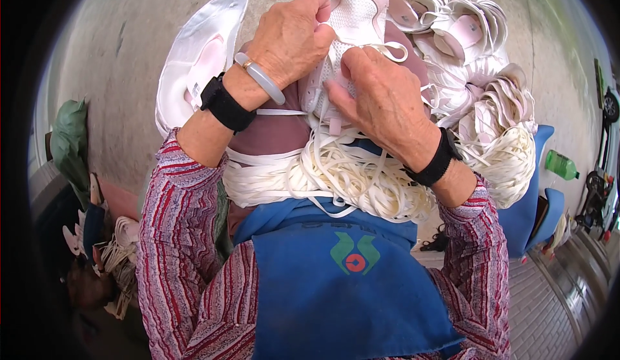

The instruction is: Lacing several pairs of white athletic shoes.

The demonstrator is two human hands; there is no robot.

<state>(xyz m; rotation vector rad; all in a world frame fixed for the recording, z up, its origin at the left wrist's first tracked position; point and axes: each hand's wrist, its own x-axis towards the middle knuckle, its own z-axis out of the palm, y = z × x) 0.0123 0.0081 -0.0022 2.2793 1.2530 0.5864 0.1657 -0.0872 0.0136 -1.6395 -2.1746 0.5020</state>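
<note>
both hands pinch the white shoe upper (pixel 352 18): left hand (pixel 290 37) at its far-left edge, right hand (pixel 381 95) nearer, on its lace (pixel 387 50).

green bottle (pixel 560 165), blue apron (pixel 342 295), concrete floor (pixel 123 43)

Both hands grip one shoe upper (pixel 352 18), the left hand (pixel 290 34) on its left side, the right hand (pixel 381 95) just below it. Under the grip lies a heap of laces (pixel 336 173), on the apron (pixel 336 282). Right of the grip is a pile of uppers (pixel 478 56); left of it, a bag (pixel 194 56).
</note>
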